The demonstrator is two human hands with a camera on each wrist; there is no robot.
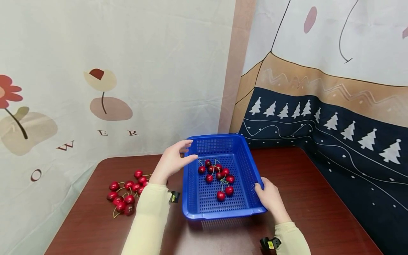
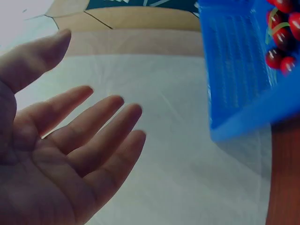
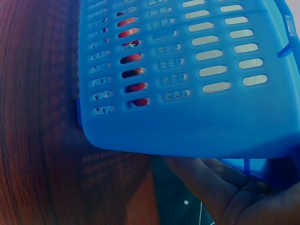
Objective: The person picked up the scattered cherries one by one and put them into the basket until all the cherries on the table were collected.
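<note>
A blue plastic basket [image 1: 251, 170] with slotted walls is in the middle of the head view. Several red cherries [image 1: 221, 196] with green stems lie on its floor. My right hand [image 1: 271, 199] grips the basket's right rim near the front corner, thumb on top; in the right wrist view its fingers [image 3: 201, 180] pass under the rim. By the left rim, my left hand [image 1: 173, 159] is held with fingers spread and thumb apart. The left wrist view shows that palm [image 2: 51, 173] holding nothing, a gap between its fingertips and the basket [image 2: 234, 70].
Several more cherries [image 1: 129, 199] lie in a loose pile on the brown table [image 1: 86, 216], left of the basket and partly behind the left forearm. A printed cloth [image 1: 178, 71] hangs behind the table, and a dark tree-patterned cloth [image 1: 350, 159] borders its right side.
</note>
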